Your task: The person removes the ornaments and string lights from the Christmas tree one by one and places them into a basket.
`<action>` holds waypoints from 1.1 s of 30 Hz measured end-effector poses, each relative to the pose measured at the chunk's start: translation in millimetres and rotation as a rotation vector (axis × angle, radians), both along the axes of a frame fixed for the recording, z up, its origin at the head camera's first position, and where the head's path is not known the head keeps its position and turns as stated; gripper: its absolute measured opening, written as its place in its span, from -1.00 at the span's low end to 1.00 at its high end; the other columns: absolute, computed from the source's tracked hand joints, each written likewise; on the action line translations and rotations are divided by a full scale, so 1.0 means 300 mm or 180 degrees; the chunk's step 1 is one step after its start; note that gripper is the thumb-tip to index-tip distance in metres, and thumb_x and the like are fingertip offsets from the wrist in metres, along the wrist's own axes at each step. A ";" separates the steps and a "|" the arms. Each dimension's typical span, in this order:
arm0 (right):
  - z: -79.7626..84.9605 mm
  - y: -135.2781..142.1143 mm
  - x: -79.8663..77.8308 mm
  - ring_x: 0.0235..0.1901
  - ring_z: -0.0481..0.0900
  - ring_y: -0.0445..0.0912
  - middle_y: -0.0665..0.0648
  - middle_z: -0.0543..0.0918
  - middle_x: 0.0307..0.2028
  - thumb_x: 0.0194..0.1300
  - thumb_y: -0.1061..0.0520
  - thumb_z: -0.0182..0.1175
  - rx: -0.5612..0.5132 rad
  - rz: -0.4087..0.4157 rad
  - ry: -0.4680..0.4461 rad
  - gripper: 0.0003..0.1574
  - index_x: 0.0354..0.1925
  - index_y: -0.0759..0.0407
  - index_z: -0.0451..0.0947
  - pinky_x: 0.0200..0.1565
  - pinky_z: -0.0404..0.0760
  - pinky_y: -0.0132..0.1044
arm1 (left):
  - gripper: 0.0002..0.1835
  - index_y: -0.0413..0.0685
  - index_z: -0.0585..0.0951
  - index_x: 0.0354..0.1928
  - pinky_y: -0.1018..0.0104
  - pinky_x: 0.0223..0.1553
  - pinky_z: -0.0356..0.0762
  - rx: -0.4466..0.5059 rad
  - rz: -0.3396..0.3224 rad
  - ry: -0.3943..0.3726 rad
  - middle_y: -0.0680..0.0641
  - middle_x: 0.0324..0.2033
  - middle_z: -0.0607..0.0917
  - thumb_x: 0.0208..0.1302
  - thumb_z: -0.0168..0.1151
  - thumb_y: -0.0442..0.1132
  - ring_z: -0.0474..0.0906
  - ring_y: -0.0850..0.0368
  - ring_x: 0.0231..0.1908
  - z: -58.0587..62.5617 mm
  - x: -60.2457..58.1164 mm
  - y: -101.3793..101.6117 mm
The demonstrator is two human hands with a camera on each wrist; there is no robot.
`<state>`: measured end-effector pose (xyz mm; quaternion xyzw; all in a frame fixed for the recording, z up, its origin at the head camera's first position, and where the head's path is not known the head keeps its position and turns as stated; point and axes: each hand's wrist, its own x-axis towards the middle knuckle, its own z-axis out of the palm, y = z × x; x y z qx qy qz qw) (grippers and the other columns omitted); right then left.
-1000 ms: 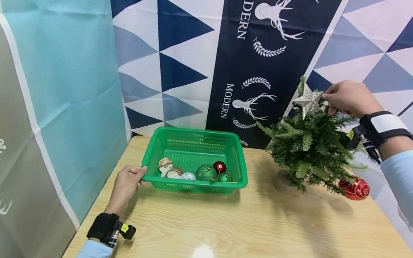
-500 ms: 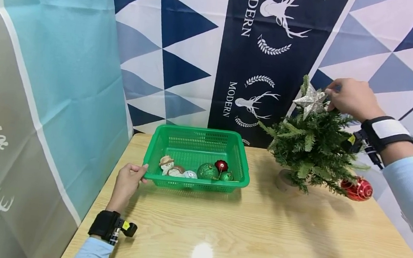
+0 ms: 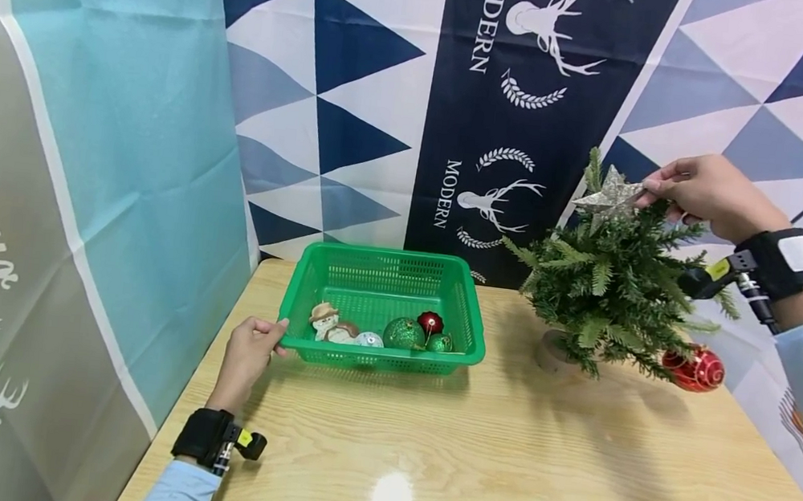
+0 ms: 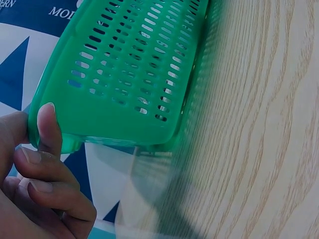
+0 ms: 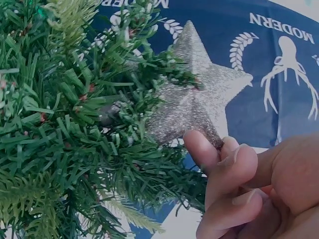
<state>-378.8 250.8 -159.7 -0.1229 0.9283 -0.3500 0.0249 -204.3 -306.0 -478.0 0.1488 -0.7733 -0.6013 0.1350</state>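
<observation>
My right hand [image 3: 719,199] pinches one point of a silver glitter star [image 3: 610,198] at the top of a small artificial Christmas tree [image 3: 602,278]. In the right wrist view, green sprigs cover part of the star [image 5: 214,89], and the fingertips [image 5: 199,147] meet its lower point. My left hand [image 3: 246,360] grips the front left corner of a green plastic basket [image 3: 380,357] between thumb and fingers. The left wrist view shows that pinch on the basket rim [image 4: 42,94], with the other fingers curled below.
Inside the basket lie a snowman ornament [image 3: 325,322], a white ball [image 3: 369,339], green balls [image 3: 404,334] and a dark red ornament [image 3: 430,323]. A red ball [image 3: 695,367] hangs low on the tree's right. Patterned cloth [image 3: 358,101] backs the wooden table [image 3: 498,453].
The right hand and wrist have shifted right, and the star has tilted in its grasp. The left hand keeps its hold on the basket; the head view has shifted slightly.
</observation>
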 end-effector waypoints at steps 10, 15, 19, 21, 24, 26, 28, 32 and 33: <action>0.014 0.046 0.014 -0.57 0.44 -0.13 -0.11 0.81 -0.25 0.55 -0.10 0.15 -0.0202 -0.0013 -0.0233 -0.75 -0.03 -0.04 0.67 -0.51 0.40 -0.25 | -0.64 -0.19 0.48 -0.14 0.29 -0.50 0.28 0.0004 0.0009 -0.0004 -0.27 -0.44 0.75 0.55 0.20 0.01 0.39 0.06 -0.61 0.000 0.003 0.005; 0.002 0.057 0.023 -0.55 0.45 -0.12 -0.10 0.81 -0.22 0.52 -0.15 0.16 -0.0290 -0.0031 -0.0193 -0.68 -0.01 0.01 0.65 -0.50 0.42 -0.25 | -0.64 -0.19 0.47 -0.14 0.30 -0.52 0.27 0.0011 0.0014 -0.0013 -0.26 -0.45 0.74 0.55 0.20 0.01 0.37 0.09 -0.63 -0.002 0.003 0.005; -0.006 0.061 0.028 -0.53 0.46 -0.12 -0.08 0.81 -0.21 0.52 -0.14 0.16 -0.0403 -0.0004 -0.0158 -0.65 0.02 0.07 0.60 -0.49 0.44 -0.25 | -0.64 -0.19 0.48 -0.14 0.30 -0.52 0.27 0.0001 0.0028 -0.0014 -0.23 -0.47 0.74 0.55 0.20 0.01 0.36 0.09 -0.63 -0.004 0.005 0.006; -0.011 0.063 0.029 -0.53 0.46 -0.14 -0.07 0.81 -0.22 0.52 -0.13 0.17 -0.0519 0.0005 -0.0171 -0.67 0.00 0.07 0.60 -0.48 0.44 -0.26 | -0.64 -0.19 0.48 -0.14 0.29 -0.51 0.28 -0.0004 0.0028 -0.0012 -0.22 -0.48 0.74 0.55 0.20 0.01 0.38 0.06 -0.61 -0.004 0.005 0.006; -0.018 0.066 0.030 -0.54 0.47 -0.17 -0.06 0.80 -0.24 0.49 -0.10 0.22 -0.0765 -0.0026 -0.0246 -0.72 -0.05 0.06 0.62 -0.50 0.45 -0.29 | -0.64 -0.19 0.48 -0.14 0.28 -0.50 0.29 -0.0002 0.0022 -0.0006 -0.25 -0.46 0.73 0.55 0.20 0.02 0.40 0.01 -0.59 -0.005 0.005 0.007; -0.021 0.069 0.032 -0.55 0.47 -0.19 -0.05 0.80 -0.24 0.47 -0.07 0.26 -0.0982 -0.0038 -0.0332 -0.76 -0.08 0.05 0.62 -0.52 0.44 -0.31 | -0.63 -0.19 0.47 -0.14 0.28 -0.50 0.29 0.0001 0.0006 0.0003 -0.27 -0.46 0.73 0.55 0.20 0.02 0.40 0.00 -0.59 -0.005 0.005 0.008; -0.022 0.074 0.033 -0.56 0.47 -0.19 -0.03 0.80 -0.25 0.45 -0.01 0.29 -0.1298 -0.0035 -0.0411 -0.80 -0.09 0.06 0.63 -0.55 0.44 -0.32 | -0.63 -0.19 0.47 -0.13 0.28 -0.50 0.28 -0.0002 -0.0007 0.0011 -0.26 -0.46 0.73 0.55 0.19 0.03 0.38 0.03 -0.61 -0.005 0.004 0.008; -0.016 0.084 0.036 -0.60 0.50 -0.16 0.06 0.82 -0.24 0.41 0.12 0.35 -0.2052 0.0044 -0.0471 -0.84 -0.10 0.14 0.62 -0.58 0.47 -0.32 | -0.61 -0.19 0.47 -0.14 0.28 -0.52 0.27 -0.0010 -0.0025 0.0031 -0.23 -0.48 0.73 0.54 0.19 0.04 0.35 0.09 -0.64 -0.006 0.003 0.009; -0.016 0.085 0.037 -0.60 0.50 -0.15 0.08 0.82 -0.24 0.39 0.15 0.36 -0.2191 0.0062 -0.0477 -0.84 -0.10 0.16 0.63 -0.59 0.48 -0.32 | -0.61 -0.19 0.47 -0.14 0.28 -0.52 0.27 -0.0014 -0.0026 0.0036 -0.24 -0.48 0.73 0.54 0.19 0.04 0.34 0.10 -0.64 -0.007 0.004 0.009</action>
